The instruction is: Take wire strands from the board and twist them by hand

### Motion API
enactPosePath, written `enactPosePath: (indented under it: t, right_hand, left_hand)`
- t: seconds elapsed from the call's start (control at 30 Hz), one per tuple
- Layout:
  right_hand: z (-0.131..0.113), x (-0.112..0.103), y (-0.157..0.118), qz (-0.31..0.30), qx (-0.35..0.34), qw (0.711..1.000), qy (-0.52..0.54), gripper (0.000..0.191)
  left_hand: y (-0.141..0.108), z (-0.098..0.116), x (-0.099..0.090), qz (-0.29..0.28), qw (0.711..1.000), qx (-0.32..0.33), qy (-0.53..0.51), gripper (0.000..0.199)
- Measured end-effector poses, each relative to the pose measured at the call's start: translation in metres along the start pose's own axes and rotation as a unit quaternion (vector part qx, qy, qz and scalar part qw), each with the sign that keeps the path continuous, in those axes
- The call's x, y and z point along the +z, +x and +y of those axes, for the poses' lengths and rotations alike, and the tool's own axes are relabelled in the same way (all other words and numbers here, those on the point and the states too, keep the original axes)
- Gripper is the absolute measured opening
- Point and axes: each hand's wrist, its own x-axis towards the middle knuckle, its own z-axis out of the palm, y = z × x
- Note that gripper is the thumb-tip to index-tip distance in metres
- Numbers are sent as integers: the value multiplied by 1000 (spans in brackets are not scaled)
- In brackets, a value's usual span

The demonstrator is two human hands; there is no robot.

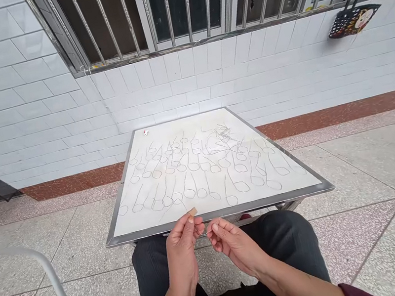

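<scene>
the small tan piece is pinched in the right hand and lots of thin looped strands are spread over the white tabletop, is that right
Not quite: the head view shows the small tan piece pinched in the left hand, not the right hand. The thin looped strands are indeed spread over the white tabletop.

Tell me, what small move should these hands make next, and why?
Perhaps the right hand should bend the thin wire further round: it curves between both hands, the left hand pinches a small tan piece, and many looped wires lie on the table.
</scene>
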Motion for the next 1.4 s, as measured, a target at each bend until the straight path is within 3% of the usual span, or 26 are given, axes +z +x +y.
enactPosePath:
  t: [0.23, 0.4, 0.57, 0.63, 0.73, 0.87, 0.97, 1.07, 1.17, 1.27, 1.33, 1.4]
  right_hand:
    - [-1, 0, -1, 3, -5, 1000, -9, 31]
    - [-18, -7, 4, 42, -40, 997, -42, 35]
    - [-47, -15, 14, 16, -94, 982, -163, 31]
    - [-58, -17, 19, 17, -109, 971, -211, 30]
    - [-70, -19, 26, 29, -129, 952, -275, 29]
    - [-78, -18, 30, 5, -146, 911, -386, 23]
    - [-81, -12, 30, -18, -167, 871, -461, 18]
    - [-81, -4, 31, -36, -176, 854, -489, 18]
    - [-81, -2, 33, -34, -192, 862, -467, 17]
    - [-74, -10, 33, 46, -205, 887, -411, 23]
    - [-61, -18, 30, 91, -167, 911, -367, 22]
    - [-41, -23, 24, 62, -101, 935, -333, 21]
  left_hand:
    - [-3, 2, -6, -12, 1000, 7, 22, 29]
    - [-9, 6, -7, -100, 992, 4, 81, 28]
    - [-5, 3, -19, -200, 975, -42, 86, 31]
    - [2, -1, -28, -223, 964, -35, 142, 36]
    - [13, -4, -43, -190, 943, 34, 270, 36]
    - [16, 5, -49, -125, 964, 19, 236, 46]
    - [8, 15, -40, -170, 950, -8, 263, 47]
    - [1, 14, -27, -209, 931, -33, 298, 42]
    - [-2, 6, -19, -189, 944, -61, 263, 41]
    - [-2, -1, -16, -124, 971, -79, 187, 38]
    - [-2, -3, -15, -68, 987, -77, 122, 36]
    - [-2, -4, -16, -24, 995, -73, 56, 37]
